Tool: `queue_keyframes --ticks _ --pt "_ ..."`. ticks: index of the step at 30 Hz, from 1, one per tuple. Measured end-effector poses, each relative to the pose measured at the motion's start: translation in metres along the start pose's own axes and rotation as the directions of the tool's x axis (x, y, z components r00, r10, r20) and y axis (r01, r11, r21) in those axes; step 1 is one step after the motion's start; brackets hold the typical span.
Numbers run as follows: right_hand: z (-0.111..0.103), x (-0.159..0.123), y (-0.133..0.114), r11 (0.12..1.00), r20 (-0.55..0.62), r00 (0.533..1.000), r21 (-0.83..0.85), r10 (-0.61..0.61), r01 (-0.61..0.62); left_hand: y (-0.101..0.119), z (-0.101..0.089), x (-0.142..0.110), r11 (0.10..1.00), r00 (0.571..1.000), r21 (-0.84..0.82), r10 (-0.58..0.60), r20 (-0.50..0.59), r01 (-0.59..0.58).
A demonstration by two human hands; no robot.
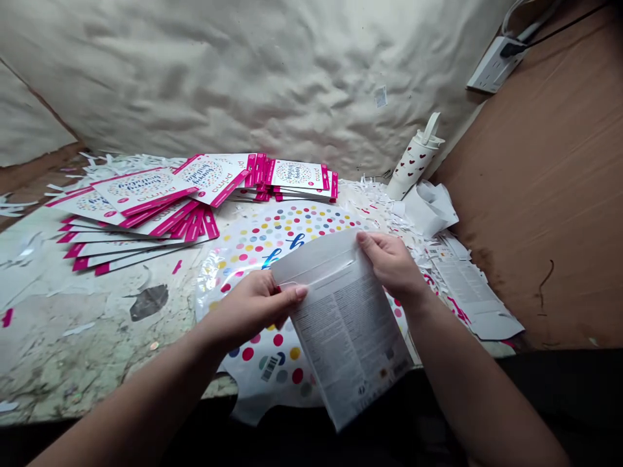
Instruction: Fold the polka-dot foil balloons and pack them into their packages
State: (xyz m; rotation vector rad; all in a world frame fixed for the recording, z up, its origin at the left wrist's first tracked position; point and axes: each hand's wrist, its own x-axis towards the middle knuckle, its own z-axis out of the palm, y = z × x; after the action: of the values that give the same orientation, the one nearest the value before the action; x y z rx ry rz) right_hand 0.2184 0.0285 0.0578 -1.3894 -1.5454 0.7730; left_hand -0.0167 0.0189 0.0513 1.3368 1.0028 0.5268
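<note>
White packet (348, 337), gripped between both hands (250, 308) (392, 266)

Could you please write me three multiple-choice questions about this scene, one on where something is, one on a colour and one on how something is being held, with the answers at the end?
1. Where is the foil balloon?
A) Hanging on the wall
B) Lying on the table beneath the packet
C) Inside a box

2. What colour are the edges of the stacked cards?
A) Green
B) Blue
C) Pink

3. How is the packet held?
A) Between the left hand and the right hand
B) In the right hand alone
C) It is not held, and lies flat

Answers:
1. B, as the balloon's dots show around and below the packet.
2. C, as pink bands run along the card edges.
3. A, as the fingers of each hand grip an edge.
</note>
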Motion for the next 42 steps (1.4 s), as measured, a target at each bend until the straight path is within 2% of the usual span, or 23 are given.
queue_keyframes --ticks 2,4,6,7,11,16,20,22,24,26,28,29,31,33,34,35,36,37,38,39,40,41,42 --pt "0.011 -0.005 0.007 0.950 -0.050 0.991 -0.294 -0.121 0.101 -0.018 0.005 0.004 0.989 0.993 -0.093 -0.118 0.013 0.119" --pt "0.026 -0.019 0.012 0.860 0.090 0.961 -0.429 -0.262 0.275 -0.036 0.014 0.006 0.966 0.985 -0.201 -0.170 -0.028 0.161" --pt "0.041 -0.036 0.015 0.800 0.277 0.904 -0.430 -0.324 0.418 -0.048 0.022 0.006 0.951 0.979 -0.256 -0.194 -0.056 0.174" --pt "0.047 -0.044 0.016 0.782 0.321 0.886 -0.429 -0.334 0.451 -0.052 0.026 0.005 0.949 0.979 -0.265 -0.194 -0.067 0.170" --pt "0.058 -0.056 0.015 0.745 0.321 0.877 -0.468 -0.358 0.476 -0.058 0.033 0.003 0.969 0.981 -0.210 -0.153 -0.116 0.127" --pt "0.058 -0.054 0.014 0.690 0.343 0.867 -0.527 -0.362 0.497 -0.054 0.037 -0.001 0.976 0.983 -0.198 -0.121 -0.135 0.093" --pt "0.050 -0.050 0.015 0.801 0.298 0.903 -0.430 -0.309 0.416 -0.048 0.037 -0.001 0.968 0.984 -0.225 -0.137 -0.114 0.109" --pt "0.049 -0.051 0.012 0.811 0.327 0.898 -0.411 -0.296 0.417 -0.047 0.037 -0.001 0.966 0.983 -0.230 -0.147 -0.113 0.118" --pt "0.054 -0.055 0.007 0.725 0.379 0.869 -0.494 -0.318 0.480 -0.046 0.038 0.000 0.965 0.981 -0.230 -0.158 -0.110 0.129" --pt "0.063 -0.058 0.003 0.587 0.421 0.837 -0.598 -0.349 0.546 -0.046 0.039 0.000 0.966 0.977 -0.216 -0.173 -0.125 0.144" --pt "0.065 -0.056 0.006 0.498 0.425 0.826 -0.660 -0.371 0.563 -0.046 0.039 0.000 0.967 0.973 -0.202 -0.184 -0.138 0.154" --pt "0.060 -0.051 0.010 0.482 0.398 0.835 -0.685 -0.380 0.546 -0.046 0.039 0.000 0.967 0.973 -0.201 -0.185 -0.137 0.156" --pt "0.037 -0.038 0.023 0.489 0.250 0.898 -0.770 -0.361 0.410 -0.046 0.036 -0.001 0.964 0.974 -0.220 -0.181 -0.134 0.149" --pt "0.002 -0.025 0.035 0.497 -0.019 0.965 -0.860 -0.261 0.118 -0.046 0.032 -0.002 0.959 0.969 -0.245 -0.187 -0.160 0.144" --pt "-0.014 -0.021 0.039 0.487 -0.150 0.972 -0.872 -0.180 -0.044 -0.046 0.030 -0.001 0.956 0.964 -0.257 -0.191 -0.187 0.140" --pt "-0.026 -0.021 0.039 0.496 -0.240 0.963 -0.855 -0.125 -0.149 -0.046 0.030 -0.001 0.954 0.956 -0.265 -0.198 -0.215 0.138" --pt "-0.031 -0.025 0.037 0.530 -0.248 0.964 -0.832 -0.092 -0.164 -0.045 0.030 -0.001 0.954 0.950 -0.267 -0.203 -0.239 0.136" --pt "-0.030 -0.032 0.032 0.587 -0.166 0.983 -0.805 -0.083 -0.087 -0.043 0.031 -0.001 0.956 0.946 -0.263 -0.198 -0.256 0.129" --pt "-0.022 -0.042 0.026 0.654 -0.023 0.994 -0.755 -0.105 0.051 -0.041 0.032 -0.001 0.962 0.948 -0.248 -0.177 -0.265 0.111" --pt "-0.010 -0.052 0.018 0.708 0.135 0.980 -0.677 -0.145 0.198 -0.037 0.034 -0.001 0.972 0.954 -0.222 -0.141 -0.265 0.082" --pt "0.004 -0.063 0.011 0.735 0.215 0.952 -0.606 -0.218 0.305 -0.033 0.036 -0.002 0.983 0.962 -0.181 -0.088 -0.257 0.041" --pt "0.017 -0.071 0.004 0.748 0.242 0.927 -0.548 -0.286 0.374 -0.028 0.036 -0.004 0.992 0.969 -0.126 -0.015 -0.247 -0.017" --pt "0.027 -0.076 -0.002 0.764 0.204 0.912 -0.498 -0.356 0.410 -0.022 0.036 -0.006 0.993 0.965 -0.067 0.078 -0.250 -0.098"
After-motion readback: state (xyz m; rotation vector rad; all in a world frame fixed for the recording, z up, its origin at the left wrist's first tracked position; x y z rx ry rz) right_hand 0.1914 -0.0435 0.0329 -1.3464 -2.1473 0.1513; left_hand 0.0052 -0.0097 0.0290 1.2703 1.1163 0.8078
